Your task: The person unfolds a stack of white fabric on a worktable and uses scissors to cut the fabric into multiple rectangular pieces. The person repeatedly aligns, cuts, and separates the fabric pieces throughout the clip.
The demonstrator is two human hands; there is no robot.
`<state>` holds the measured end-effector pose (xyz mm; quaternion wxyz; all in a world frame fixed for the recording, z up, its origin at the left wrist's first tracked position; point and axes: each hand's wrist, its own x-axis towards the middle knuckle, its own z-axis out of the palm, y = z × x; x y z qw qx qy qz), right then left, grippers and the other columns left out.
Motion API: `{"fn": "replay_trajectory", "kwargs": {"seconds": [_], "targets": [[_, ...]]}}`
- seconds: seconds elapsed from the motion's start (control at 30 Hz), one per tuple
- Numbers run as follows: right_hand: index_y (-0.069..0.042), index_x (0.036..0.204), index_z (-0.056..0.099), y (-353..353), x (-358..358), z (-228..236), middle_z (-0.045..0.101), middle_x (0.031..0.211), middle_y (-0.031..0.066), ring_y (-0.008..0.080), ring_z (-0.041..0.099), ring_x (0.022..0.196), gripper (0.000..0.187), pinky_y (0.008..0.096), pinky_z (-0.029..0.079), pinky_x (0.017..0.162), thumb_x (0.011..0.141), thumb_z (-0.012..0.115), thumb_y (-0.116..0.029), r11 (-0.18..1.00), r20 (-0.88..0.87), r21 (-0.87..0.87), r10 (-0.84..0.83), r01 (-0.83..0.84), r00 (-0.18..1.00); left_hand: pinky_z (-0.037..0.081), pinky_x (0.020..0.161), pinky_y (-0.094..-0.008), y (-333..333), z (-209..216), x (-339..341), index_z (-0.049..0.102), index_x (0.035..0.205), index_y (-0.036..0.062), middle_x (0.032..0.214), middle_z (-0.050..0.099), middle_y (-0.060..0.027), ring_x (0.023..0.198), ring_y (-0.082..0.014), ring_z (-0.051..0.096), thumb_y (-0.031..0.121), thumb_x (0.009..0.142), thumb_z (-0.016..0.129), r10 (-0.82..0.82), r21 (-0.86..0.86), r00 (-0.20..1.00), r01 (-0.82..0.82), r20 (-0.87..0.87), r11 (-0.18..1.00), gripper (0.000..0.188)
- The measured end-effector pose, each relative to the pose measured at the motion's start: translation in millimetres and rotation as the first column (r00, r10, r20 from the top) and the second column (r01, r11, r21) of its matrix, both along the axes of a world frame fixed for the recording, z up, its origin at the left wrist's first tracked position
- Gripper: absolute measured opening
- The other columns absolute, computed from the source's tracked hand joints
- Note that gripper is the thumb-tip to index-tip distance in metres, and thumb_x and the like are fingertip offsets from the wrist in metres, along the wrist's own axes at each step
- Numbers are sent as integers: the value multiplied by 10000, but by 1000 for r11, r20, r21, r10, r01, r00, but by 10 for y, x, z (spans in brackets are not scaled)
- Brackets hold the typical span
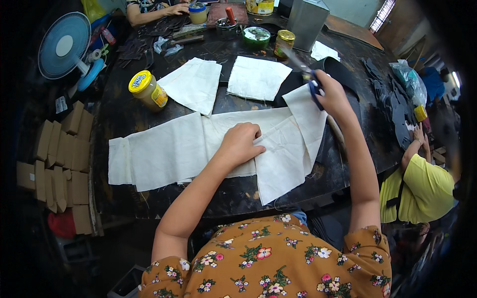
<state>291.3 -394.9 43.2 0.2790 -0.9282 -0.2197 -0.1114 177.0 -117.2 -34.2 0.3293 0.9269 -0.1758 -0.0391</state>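
Observation:
A long strip of white cloth [164, 151] lies across the dark table in front of me, with another folded, creased part [283, 164] over its right end. My left hand [241, 141] rests on the middle of the cloth, fingers curled, thumb and fingertips closed at the fold's edge. In my right hand [330, 97] is a pair of scissors [314, 87] with dark blue handles, raised over the cloth's upper right corner. Their blades point up and away and are blurred, so I cannot see how far apart they are. Two cut white cloth pieces [194, 83] [258, 78] lie beyond.
A yellow-lidded jar [148, 90] stands left of the cloth. Farther back are a green tub [256, 37], another jar [284, 43] and a metal can [305, 22]. Dark cut pieces [392, 107] lie at right, near a person in yellow [427, 184]. Another person's hand [177, 10] shows at the far side.

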Motion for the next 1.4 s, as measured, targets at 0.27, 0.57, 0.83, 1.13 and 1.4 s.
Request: {"fn": "replay_trajectory", "kwargs": {"seconds": [0.27, 0.57, 0.83, 1.13, 1.4], "targets": [[-3, 1040, 589, -70, 279, -174, 677, 967, 211, 389, 657, 926, 290, 430, 517, 810, 782, 718, -27, 969, -6, -221, 111, -110, 994, 477, 686, -314, 67, -71, -98, 577, 950, 26, 804, 611, -92, 759, -184, 589, 129, 873, 725, 242, -425, 955, -293, -172, 856, 196], [-27, 1105, 605, -1233, -718, 138, 625, 1048, 8, 121, 589, 969, 355, 263, 465, 898, 820, 783, -142, 845, -63, 531, 119, -68, 991, 447, 672, -247, 694, 7, 124, 555, 982, 21, 834, 578, -18, 749, -81, 505, 77, 966, 643, 405, -647, 913, -284, 42, 708, 105], [17, 1020, 600, -1380, -1235, -368, 577, 776, 103, 167, 546, 708, 246, 308, 473, 709, 828, 706, -95, 928, -100, 123, -342, 353, 934, 506, 738, -246, 672, -119, -107, 390, 1468, 51, 1158, 689, -175, 937, -126, 651, 103, 996, 634, 287, -681, 870, -493, -402, 541, 533], [0, 988, 623, -489, -2117, -278, 665, 857, 54, 115, 638, 768, 256, 264, 532, 716, 999, 648, -254, 750, -678, 622, 372, 226, 634, 481, 970, -266, 194, -135, -1185, 589, 1317, -39, 1237, 642, -83, 1119, -144, 596, -46, 916, 684, 390, -763, 869, -468, -305, 446, 412], [-30, 1038, 631, 25, -2473, -681, 675, 931, 75, 151, 657, 856, 472, 306, 532, 834, 1055, 502, -484, 714, -762, 618, 647, 328, 29, 540, 909, -314, 1156, 251, -1004, 496, 1436, 34, 1289, 631, -148, 1088, -201, 645, 30, 982, 619, 540, -807, 754, -552, -374, 210, 471]]}}
